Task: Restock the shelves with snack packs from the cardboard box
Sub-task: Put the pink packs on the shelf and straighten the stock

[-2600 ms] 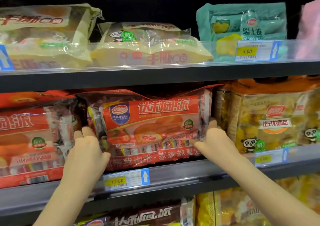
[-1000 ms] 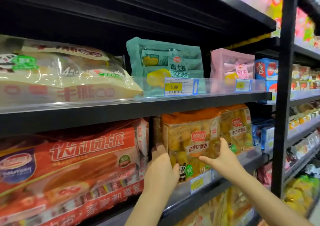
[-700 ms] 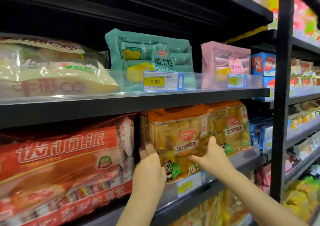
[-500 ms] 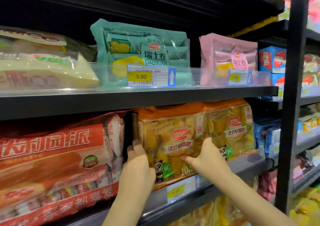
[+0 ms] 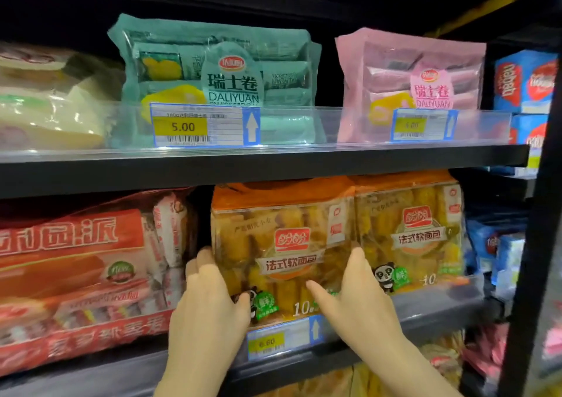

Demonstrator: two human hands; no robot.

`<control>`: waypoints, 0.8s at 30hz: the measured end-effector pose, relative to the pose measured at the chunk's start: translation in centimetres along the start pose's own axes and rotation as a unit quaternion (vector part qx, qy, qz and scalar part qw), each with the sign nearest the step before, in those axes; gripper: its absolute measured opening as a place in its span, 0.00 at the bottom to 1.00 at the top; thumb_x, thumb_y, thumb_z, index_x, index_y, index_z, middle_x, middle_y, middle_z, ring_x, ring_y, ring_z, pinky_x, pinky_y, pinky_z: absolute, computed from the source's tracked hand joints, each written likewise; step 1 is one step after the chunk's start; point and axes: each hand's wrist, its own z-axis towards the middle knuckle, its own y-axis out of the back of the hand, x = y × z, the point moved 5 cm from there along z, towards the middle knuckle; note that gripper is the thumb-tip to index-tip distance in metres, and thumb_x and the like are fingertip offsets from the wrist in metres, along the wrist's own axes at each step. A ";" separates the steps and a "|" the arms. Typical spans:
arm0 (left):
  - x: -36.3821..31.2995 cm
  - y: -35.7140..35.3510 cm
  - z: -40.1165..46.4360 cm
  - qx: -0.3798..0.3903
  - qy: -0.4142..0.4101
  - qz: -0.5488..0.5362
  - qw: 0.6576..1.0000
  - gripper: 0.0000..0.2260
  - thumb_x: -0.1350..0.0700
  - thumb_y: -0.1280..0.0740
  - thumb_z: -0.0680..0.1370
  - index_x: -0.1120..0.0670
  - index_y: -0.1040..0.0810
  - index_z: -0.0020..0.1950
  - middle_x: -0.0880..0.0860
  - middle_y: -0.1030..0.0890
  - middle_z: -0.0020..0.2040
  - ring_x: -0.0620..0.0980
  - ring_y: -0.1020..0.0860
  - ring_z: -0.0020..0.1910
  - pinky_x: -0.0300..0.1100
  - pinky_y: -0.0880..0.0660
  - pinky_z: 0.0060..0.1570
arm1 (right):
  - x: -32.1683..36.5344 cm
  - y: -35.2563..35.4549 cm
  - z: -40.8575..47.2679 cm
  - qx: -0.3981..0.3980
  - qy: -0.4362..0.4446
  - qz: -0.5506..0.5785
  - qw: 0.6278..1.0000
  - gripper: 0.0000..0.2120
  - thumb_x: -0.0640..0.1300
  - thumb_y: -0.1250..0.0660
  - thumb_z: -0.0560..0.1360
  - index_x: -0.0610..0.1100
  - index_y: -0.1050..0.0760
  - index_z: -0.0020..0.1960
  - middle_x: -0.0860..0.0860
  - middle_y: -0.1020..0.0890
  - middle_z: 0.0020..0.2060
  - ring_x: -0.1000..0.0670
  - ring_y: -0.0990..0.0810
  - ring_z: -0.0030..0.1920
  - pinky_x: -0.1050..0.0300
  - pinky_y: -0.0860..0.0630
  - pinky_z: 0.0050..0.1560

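Note:
An orange-topped clear pack of yellow bread rolls [image 5: 282,229] stands upright on the middle shelf [image 5: 425,308], behind a 6.60 price tag [image 5: 281,337]. My left hand [image 5: 209,302] wraps its lower left edge, fingers behind and thumb on the front. My right hand [image 5: 359,299] clasps its lower right edge, fingers between it and a second identical pack [image 5: 410,232], thumb across the front. The cardboard box is out of view.
A large red pie pack [image 5: 76,275] fills the shelf to the left. Above, behind a clear shelf lip, stand a teal roll pack [image 5: 219,74] and a pink one [image 5: 410,77]. A black upright post [image 5: 535,214] and blue boxes [image 5: 523,83] are at the right.
Both hands left the red pie pack and moved right to the orange bread pack. They now clasp its two lower edges, and the view has shifted right with them.

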 end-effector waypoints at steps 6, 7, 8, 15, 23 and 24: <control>-3.0 0.0 -1.9 -0.150 -0.048 0.029 0.987 0.39 0.56 0.22 0.63 0.63 0.39 0.68 0.65 0.30 0.60 0.66 0.26 0.55 0.56 0.24 0.46 | -1.7 3.1 0.1 -0.028 0.041 0.028 0.998 0.42 0.61 0.38 0.74 0.46 0.59 0.76 0.52 0.45 0.75 0.51 0.39 0.73 0.58 0.33 0.65; -3.7 -0.1 -2.1 -0.179 -0.071 0.033 0.981 0.39 0.56 0.22 0.63 0.64 0.38 0.67 0.66 0.30 0.60 0.66 0.27 0.56 0.57 0.24 0.49 | -2.2 3.8 0.2 -0.047 0.048 0.034 0.997 0.42 0.60 0.38 0.74 0.46 0.57 0.76 0.52 0.44 0.75 0.51 0.39 0.73 0.58 0.33 0.65; -4.4 -0.3 -2.3 -0.204 -0.092 0.038 0.974 0.38 0.57 0.23 0.63 0.64 0.37 0.66 0.67 0.31 0.61 0.67 0.29 0.57 0.59 0.26 0.52 | -2.7 4.6 0.4 -0.068 0.055 0.036 0.996 0.41 0.60 0.37 0.74 0.46 0.55 0.76 0.52 0.43 0.75 0.51 0.38 0.72 0.58 0.32 0.64; -9.4 -2.5 -3.3 -0.269 -0.147 0.054 0.950 0.32 0.56 0.26 0.64 0.65 0.32 0.64 0.65 0.35 0.63 0.65 0.37 0.63 0.59 0.34 0.61 | -8.6 8.8 3.3 -0.139 0.011 -0.004 0.990 0.39 0.57 0.34 0.73 0.44 0.48 0.75 0.48 0.37 0.72 0.46 0.32 0.68 0.49 0.28 0.59; -15.8 -10.4 -4.2 -0.045 -0.221 -0.066 0.972 0.31 0.49 0.27 0.69 0.54 0.36 0.68 0.56 0.29 0.66 0.54 0.28 0.65 0.44 0.27 0.59 | -13.8 9.5 5.1 -0.136 -0.055 -0.009 0.989 0.35 0.55 0.31 0.71 0.45 0.43 0.71 0.44 0.34 0.67 0.45 0.27 0.62 0.49 0.24 0.52; -16.5 -11.4 -4.2 -0.005 -0.205 -0.089 0.975 0.31 0.48 0.32 0.73 0.53 0.41 0.71 0.54 0.35 0.71 0.52 0.33 0.69 0.42 0.31 0.63 | -14.2 9.5 5.2 -0.130 -0.064 -0.009 0.989 0.37 0.55 0.31 0.72 0.43 0.45 0.72 0.44 0.35 0.69 0.44 0.29 0.64 0.47 0.25 0.54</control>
